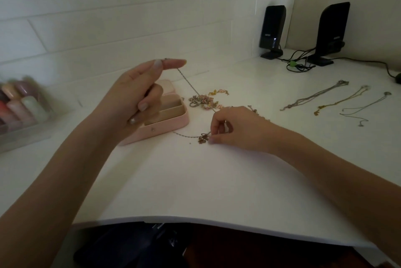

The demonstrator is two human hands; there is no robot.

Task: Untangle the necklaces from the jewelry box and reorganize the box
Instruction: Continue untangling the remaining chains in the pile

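Head view: left hand (138,94) lifts a pinched chain (188,82) above the pink jewelry box (165,123); right hand (234,129) pinches its pendant (203,138) on the table (195,181).

We raise our left hand (138,92), thumb and forefinger pinched, other fingers curled, forearm angled upward. Our right hand (234,129) rests lower, to its right, fingertips (211,140) pinching downward, wrist flat.
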